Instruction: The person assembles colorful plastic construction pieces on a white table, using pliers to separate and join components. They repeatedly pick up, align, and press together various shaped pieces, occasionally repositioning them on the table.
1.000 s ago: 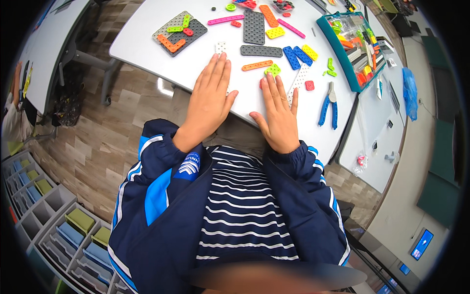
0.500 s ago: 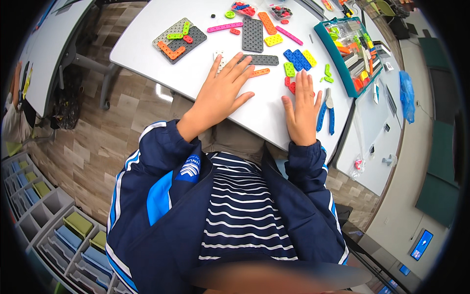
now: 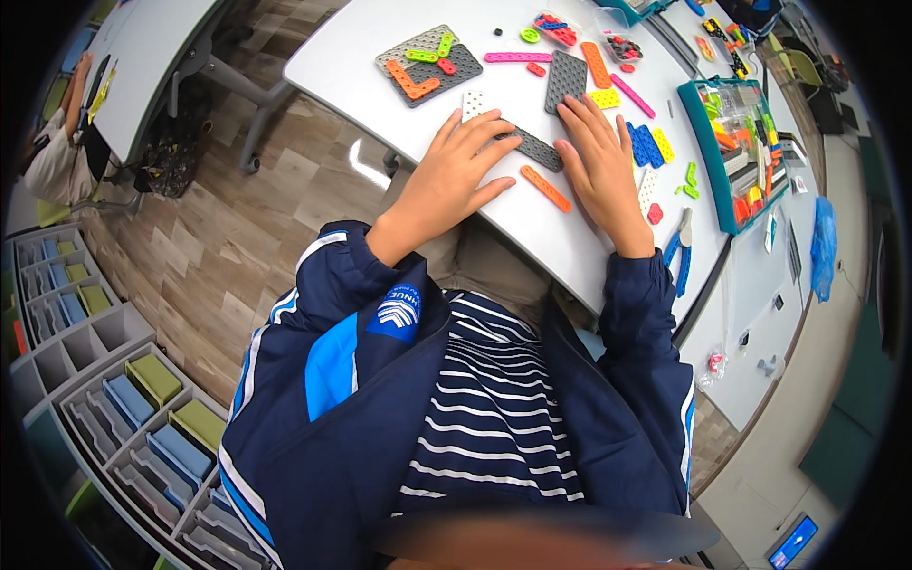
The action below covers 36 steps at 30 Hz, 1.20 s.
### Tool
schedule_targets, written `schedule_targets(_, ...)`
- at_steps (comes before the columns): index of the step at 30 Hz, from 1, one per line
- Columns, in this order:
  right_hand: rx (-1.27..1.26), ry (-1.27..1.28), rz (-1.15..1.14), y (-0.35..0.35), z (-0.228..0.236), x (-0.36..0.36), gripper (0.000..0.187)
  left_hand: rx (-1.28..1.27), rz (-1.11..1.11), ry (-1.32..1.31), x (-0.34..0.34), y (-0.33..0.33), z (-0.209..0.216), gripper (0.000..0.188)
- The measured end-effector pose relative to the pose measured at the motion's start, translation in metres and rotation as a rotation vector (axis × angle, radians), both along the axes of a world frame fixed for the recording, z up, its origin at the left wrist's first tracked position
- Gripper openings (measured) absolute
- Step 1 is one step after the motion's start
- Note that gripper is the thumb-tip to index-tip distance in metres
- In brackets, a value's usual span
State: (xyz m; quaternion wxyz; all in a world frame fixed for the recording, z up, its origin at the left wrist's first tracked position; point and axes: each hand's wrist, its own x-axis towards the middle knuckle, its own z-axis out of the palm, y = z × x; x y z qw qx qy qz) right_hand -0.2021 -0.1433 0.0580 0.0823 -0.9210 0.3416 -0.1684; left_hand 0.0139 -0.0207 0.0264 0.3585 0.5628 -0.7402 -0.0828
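Observation:
My left hand (image 3: 448, 182) lies palm down with fingers spread, its fingertips at the left end of a dark grey perforated strip (image 3: 534, 148). My right hand (image 3: 605, 180) is stretched out flat beside the strip's right end, with fingertips at the lower edge of a dark grey perforated plate (image 3: 568, 71). Neither hand grips anything. Between them, nearer to me, rests an orange strip (image 3: 545, 188). A white perforated piece (image 3: 472, 104) shows beyond my left fingers. Right of my right hand are blue plates (image 3: 645, 145), a white strip (image 3: 648, 190) and a red piece (image 3: 655, 215).
Blue-handled pliers (image 3: 679, 249) lie near the table's right edge. A teal tray (image 3: 714, 161) of mixed parts stands at right. Grey plates with orange, green and red pieces (image 3: 418, 87) sit far left. Pink strips (image 3: 518, 57) and small clear boxes (image 3: 622, 47) are farther back.
My right hand has moved left and away from me, from beside the red pieces to the grey strip's right end. My left hand stays spread near the strip. The whole view has shifted.

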Motion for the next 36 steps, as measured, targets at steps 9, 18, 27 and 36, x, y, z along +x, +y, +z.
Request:
schedule_targets(9, 0.056, -0.217, -0.124, 0.012, 0.002, -0.016, 0.022, -0.244, 0.396, -0.022, 0.057, -0.014, 0.01, 0.065)
schedule_targets(18, 0.089, -0.127, 0.018, 0.004, 0.005, -0.024, 0.032, 0.085, 0.276, -0.133, 0.125, -0.042, 0.024, 0.089)
schedule_targets(27, -0.057, -0.268, -0.118, -0.015, 0.019, -0.061, 0.032, -0.035, -0.293, 0.027, 0.019, -0.089, 0.043, 0.097)
schedule_targets(36, -0.037, -0.233, -0.149, -0.001, 0.031, -0.073, 0.023, 0.106, -0.28, -0.038, -0.006, -0.108, 0.026, 0.102)
